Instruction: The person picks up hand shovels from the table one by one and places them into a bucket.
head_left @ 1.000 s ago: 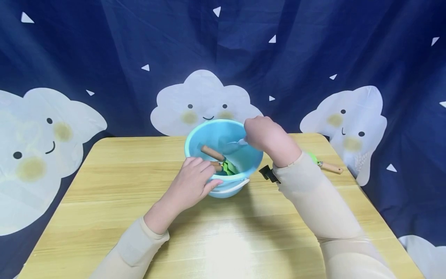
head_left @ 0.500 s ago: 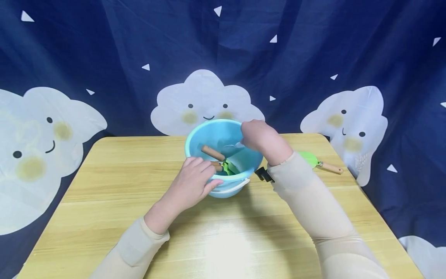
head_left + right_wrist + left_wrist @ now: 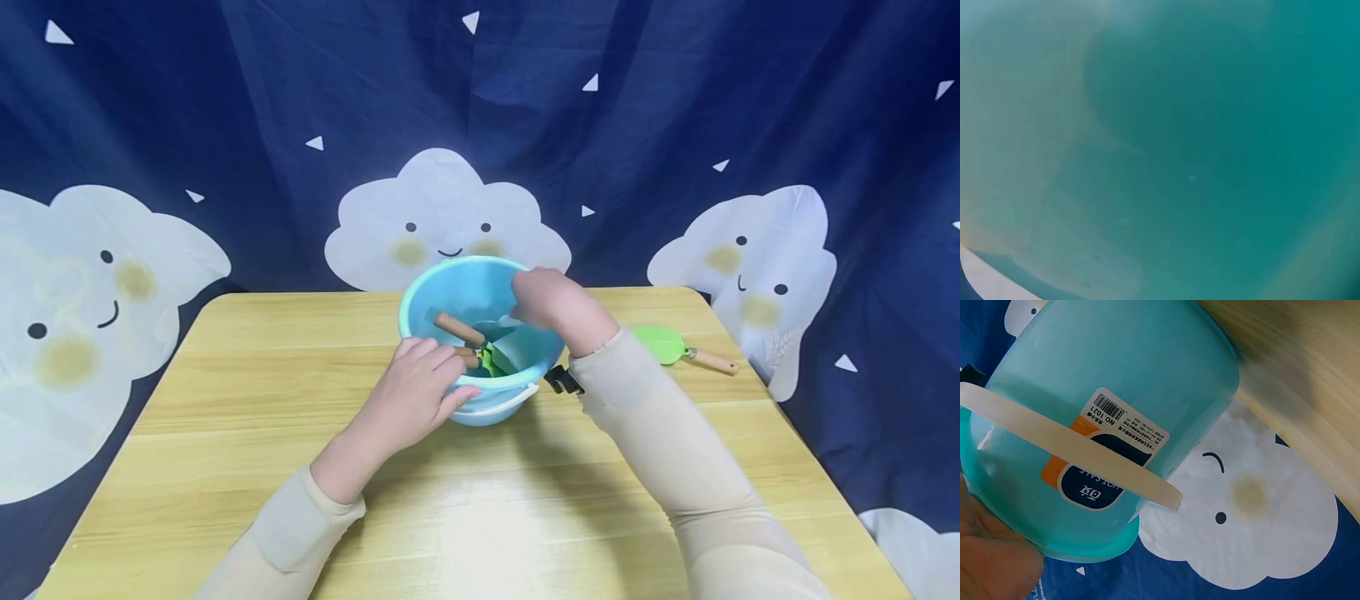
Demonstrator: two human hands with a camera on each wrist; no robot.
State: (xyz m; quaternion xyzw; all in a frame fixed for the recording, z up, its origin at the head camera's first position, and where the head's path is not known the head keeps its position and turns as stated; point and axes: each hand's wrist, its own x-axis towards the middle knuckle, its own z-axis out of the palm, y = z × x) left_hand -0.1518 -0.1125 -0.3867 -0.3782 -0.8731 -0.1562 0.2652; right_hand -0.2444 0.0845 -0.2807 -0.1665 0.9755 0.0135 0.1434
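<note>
A light-blue bucket (image 3: 480,403) with a white carry handle (image 3: 1072,447) stands on the table. My left hand (image 3: 408,387) grips its near-left rim, fingers over the edge and thumb outside. Inside lie garden hand tools: one wooden handle (image 3: 459,328) leans toward the far-left wall, and another wooden handle (image 3: 468,358) lies by my left fingers, with green metal parts (image 3: 489,358) beside them. My right hand (image 3: 551,304) reaches over the right rim, fingers curled on a small pale, whitish thing (image 3: 510,320) whose kind I cannot tell. The right wrist view shows mostly blurred blue-green bucket wall (image 3: 1210,125).
To the right of the bucket lies a green trowel (image 3: 663,343) with a wooden handle, on the wood-grain table (image 3: 247,383). Behind the table hangs a dark-blue curtain (image 3: 375,83) with smiling clouds. A black mount (image 3: 562,380) sits at my right wrist.
My right hand has moved down and left, deeper into the bucket, with the pale thing. More of the green trowel now shows beside my sleeve. My left hand and the bucket have stayed put.
</note>
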